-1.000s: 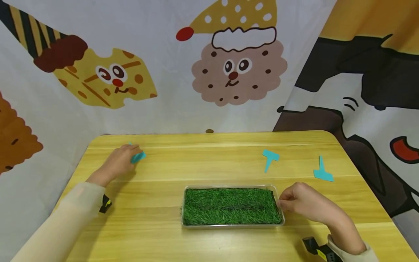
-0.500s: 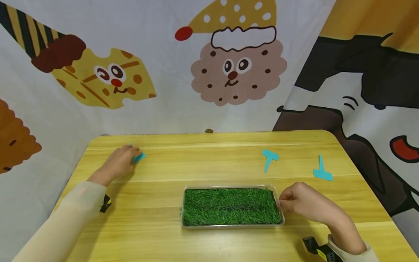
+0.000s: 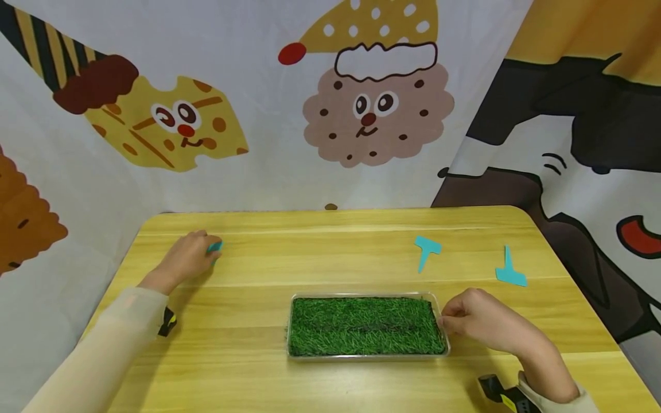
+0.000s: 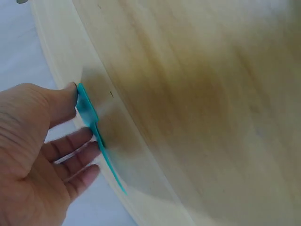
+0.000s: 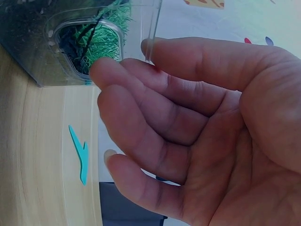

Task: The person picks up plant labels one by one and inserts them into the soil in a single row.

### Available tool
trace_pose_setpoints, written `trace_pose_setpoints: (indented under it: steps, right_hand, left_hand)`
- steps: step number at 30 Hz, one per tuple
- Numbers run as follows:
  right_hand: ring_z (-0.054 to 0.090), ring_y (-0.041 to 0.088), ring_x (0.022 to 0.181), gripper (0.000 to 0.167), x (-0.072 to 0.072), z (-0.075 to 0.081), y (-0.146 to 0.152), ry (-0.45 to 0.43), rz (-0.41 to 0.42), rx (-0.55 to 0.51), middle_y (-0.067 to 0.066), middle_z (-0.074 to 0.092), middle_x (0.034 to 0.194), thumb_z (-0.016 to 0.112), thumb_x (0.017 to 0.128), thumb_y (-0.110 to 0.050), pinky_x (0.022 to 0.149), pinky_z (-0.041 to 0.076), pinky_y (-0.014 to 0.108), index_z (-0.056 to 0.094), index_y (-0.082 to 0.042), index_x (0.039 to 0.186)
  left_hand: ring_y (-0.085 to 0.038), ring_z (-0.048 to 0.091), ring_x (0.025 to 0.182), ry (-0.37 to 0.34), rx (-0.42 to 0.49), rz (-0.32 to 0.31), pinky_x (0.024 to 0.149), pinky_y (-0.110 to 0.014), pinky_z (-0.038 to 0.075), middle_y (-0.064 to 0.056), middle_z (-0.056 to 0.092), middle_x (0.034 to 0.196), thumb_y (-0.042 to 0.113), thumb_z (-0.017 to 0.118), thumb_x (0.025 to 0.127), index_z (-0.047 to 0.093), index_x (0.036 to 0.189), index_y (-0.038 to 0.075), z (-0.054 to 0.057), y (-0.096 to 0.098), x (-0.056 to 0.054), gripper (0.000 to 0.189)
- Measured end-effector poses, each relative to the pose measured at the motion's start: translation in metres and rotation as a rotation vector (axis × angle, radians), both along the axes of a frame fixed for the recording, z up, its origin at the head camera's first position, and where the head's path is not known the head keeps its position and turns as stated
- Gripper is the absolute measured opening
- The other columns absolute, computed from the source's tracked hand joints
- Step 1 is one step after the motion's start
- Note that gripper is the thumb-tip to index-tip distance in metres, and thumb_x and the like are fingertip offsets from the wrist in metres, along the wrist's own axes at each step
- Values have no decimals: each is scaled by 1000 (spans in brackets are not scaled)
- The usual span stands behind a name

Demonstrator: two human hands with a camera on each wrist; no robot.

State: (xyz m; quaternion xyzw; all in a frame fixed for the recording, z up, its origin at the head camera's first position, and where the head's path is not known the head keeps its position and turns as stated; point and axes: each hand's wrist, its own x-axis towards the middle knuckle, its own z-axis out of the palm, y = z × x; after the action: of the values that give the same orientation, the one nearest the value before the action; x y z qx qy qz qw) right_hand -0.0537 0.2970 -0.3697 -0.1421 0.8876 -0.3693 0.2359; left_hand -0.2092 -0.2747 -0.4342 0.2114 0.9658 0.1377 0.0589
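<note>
My left hand (image 3: 188,255), at the table's far left, pinches a teal T-shaped plant label (image 4: 88,107) between thumb and fingers. The label's broad head is at the thumb, and its thin pointed stem slants down past the fingertips, close over the wood. Near the front middle lies a clear plastic tray (image 3: 361,358) filled with green artificial grass (image 3: 361,324). My right hand (image 3: 482,318) grips the tray's right rim between thumb and index finger, as the right wrist view shows; its other fingers curl loosely below.
Two more teal T-shaped labels lie flat at the back right: one label (image 3: 426,248) has its stem towards me, the other label (image 3: 510,275) points away. The wooden table (image 3: 248,321) meets a curtain (image 3: 279,178) printed with cartoon figures along its back edge.
The fingers of my left hand have drawn in around the label, which is tilted up and shows less beyond them. My right hand and the tray have stayed put.
</note>
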Motion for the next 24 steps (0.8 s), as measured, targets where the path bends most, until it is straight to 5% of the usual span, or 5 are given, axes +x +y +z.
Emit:
trace_pose_setpoints:
  steps: [3, 10, 17, 20, 24]
  right_hand:
    - [27, 3, 52, 26, 0, 0, 0, 0, 2, 2, -12, 37, 61, 69, 101, -17, 48, 28, 25, 74, -18, 76]
    - [32, 4, 53, 21, 0, 1, 1, -13, -9, 13, -10, 51, 63, 69, 101, -18, 50, 33, 26, 78, -18, 83]
    - [28, 4, 52, 23, -1, -1, 0, -24, -8, 1, -11, 42, 61, 68, 102, -17, 49, 30, 25, 77, -18, 80]
    - [27, 4, 52, 24, -1, -1, 0, -24, -4, -1, -11, 39, 60, 68, 102, -17, 49, 29, 25, 76, -18, 79]
    - [28, 4, 52, 23, -1, 0, 1, -18, -2, 8, -11, 41, 61, 69, 102, -18, 49, 30, 25, 77, -18, 80]
  left_hand:
    - [-41, 68, 97, -67, 18, 63, 83, -57, 57, -28, 69, 114, 18, 68, 103, 62, 130, -13, 1, 2, 0, 41]
    - [-17, 40, 53, -182, 82, 246, 53, -34, 36, -4, 46, 61, 28, 62, 107, 56, 87, -2, 0, 7, 5, 36]
    - [-13, 35, 44, -224, 163, 335, 46, -28, 35, 1, 37, 52, 24, 53, 110, 45, 66, 12, 2, 8, 16, 45]
    - [-17, 40, 50, -240, 148, 331, 49, -31, 36, -3, 44, 59, 22, 51, 110, 51, 75, 8, 8, 6, 20, 37]
    - [-28, 58, 75, -210, 150, 202, 64, -42, 49, -15, 64, 90, 13, 61, 104, 66, 99, 1, 18, 3, 22, 14]
